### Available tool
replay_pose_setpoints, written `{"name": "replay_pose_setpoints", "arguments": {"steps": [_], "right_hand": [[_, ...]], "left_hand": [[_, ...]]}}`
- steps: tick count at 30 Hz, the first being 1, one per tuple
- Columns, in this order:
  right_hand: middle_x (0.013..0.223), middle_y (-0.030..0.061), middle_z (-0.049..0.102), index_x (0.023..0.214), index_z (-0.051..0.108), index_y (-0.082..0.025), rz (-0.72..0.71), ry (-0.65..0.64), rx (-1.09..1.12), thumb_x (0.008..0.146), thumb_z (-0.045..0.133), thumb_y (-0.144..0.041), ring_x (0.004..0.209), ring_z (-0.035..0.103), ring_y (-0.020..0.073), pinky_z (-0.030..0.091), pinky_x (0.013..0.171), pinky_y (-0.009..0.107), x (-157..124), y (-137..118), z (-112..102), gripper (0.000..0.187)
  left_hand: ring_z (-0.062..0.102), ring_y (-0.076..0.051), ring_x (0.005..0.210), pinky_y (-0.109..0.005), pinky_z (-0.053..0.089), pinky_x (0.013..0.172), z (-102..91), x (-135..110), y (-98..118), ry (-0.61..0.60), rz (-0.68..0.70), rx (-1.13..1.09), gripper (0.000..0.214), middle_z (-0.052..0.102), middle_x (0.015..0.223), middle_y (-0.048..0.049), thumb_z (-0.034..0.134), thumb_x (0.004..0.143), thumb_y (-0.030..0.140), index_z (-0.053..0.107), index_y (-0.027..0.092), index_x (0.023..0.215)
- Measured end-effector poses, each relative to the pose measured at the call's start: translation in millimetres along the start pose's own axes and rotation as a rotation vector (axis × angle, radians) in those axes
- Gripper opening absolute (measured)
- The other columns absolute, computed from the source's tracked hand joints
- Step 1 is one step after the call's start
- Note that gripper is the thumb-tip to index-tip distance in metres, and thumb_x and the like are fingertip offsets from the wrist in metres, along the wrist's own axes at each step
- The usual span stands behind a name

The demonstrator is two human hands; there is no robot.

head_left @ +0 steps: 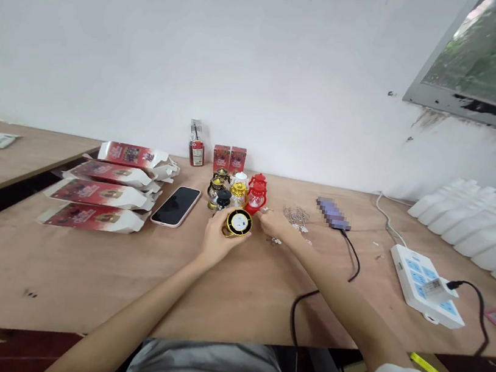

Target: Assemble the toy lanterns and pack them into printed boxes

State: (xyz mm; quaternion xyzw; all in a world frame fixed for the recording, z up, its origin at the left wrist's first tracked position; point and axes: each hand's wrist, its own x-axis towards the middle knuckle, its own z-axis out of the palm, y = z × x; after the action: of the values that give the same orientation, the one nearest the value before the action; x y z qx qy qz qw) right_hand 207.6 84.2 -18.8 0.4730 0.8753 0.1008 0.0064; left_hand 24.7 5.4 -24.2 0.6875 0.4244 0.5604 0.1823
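My left hand (217, 237) is wrapped round a small lantern (239, 223) with a black and gold rim, its round white-centred base turned up toward me. Close by on the right, my right hand (274, 223) is closed with its fingertips pinched together; whatever they hold is too small to make out. Behind both hands stand several mini lanterns: red ones (256, 197), a gold one (238, 193), a white one (240, 177), bronze ones (217, 189) and a black-topped one (223, 199). A pile of small metal pieces (296, 216) lies just beyond my right hand.
Opened red boxes (91, 217) lie in a row at left beside a phone (175, 206). Two red boxes (221, 157) and a bottle (197, 152) stand by the wall. At right are a cabled phone (333, 213), a power strip (423, 284) and white bottles (477, 224).
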Motion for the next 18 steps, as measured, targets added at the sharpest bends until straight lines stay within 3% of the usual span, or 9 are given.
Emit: {"name": "replay_pose_setpoints", "arguments": {"steps": [6,13,16,18], "right_hand": [[0.097,0.0171,0.066,0.102,0.061,-0.012,-0.053,-0.076,-0.031,0.086,0.041,-0.011,0.092,0.062,0.0242,0.044,0.078,0.033,3.7,-6.7,-0.8,0.026],[0.104,0.0167,0.065,0.111,0.056,-0.013,-0.008,-0.007,0.025,0.085,0.043,-0.012,0.093,0.062,0.0238,0.047,0.077,0.032,-2.3,-11.7,-4.0,0.028],[0.103,0.0102,0.066,0.114,0.052,-0.016,0.028,0.176,0.190,0.085,0.042,-0.010,0.091,0.064,0.0189,0.049,0.079,0.030,-18.2,-18.7,-7.4,0.031],[0.091,0.0053,0.068,0.104,0.055,-0.018,0.073,0.478,0.493,0.085,0.043,-0.013,0.080,0.065,0.0154,0.052,0.075,0.028,-33.7,-27.4,-8.6,0.023]], "left_hand": [[0.057,-0.026,0.104,-0.038,0.044,0.087,-1.7,0.7,0.2,0.012,0.052,0.063,0.049,0.064,0.112,-0.0086,0.075,0.064,0.029,0.057,0.020,0.109],[0.058,-0.025,0.102,-0.038,0.042,0.087,-4.1,1.2,2.6,-0.008,0.076,0.175,0.047,0.066,0.108,-0.0053,0.075,0.065,0.025,0.057,0.023,0.108],[0.059,-0.025,0.100,-0.038,0.041,0.085,-5.4,0.4,5.5,-0.043,0.107,0.233,0.048,0.066,0.106,-0.0056,0.075,0.065,0.024,0.056,0.022,0.109],[0.059,-0.024,0.101,-0.037,0.041,0.086,-6.1,-0.2,6.2,-0.080,0.161,0.240,0.047,0.066,0.107,-0.0062,0.075,0.065,0.025,0.056,0.021,0.109]]}}
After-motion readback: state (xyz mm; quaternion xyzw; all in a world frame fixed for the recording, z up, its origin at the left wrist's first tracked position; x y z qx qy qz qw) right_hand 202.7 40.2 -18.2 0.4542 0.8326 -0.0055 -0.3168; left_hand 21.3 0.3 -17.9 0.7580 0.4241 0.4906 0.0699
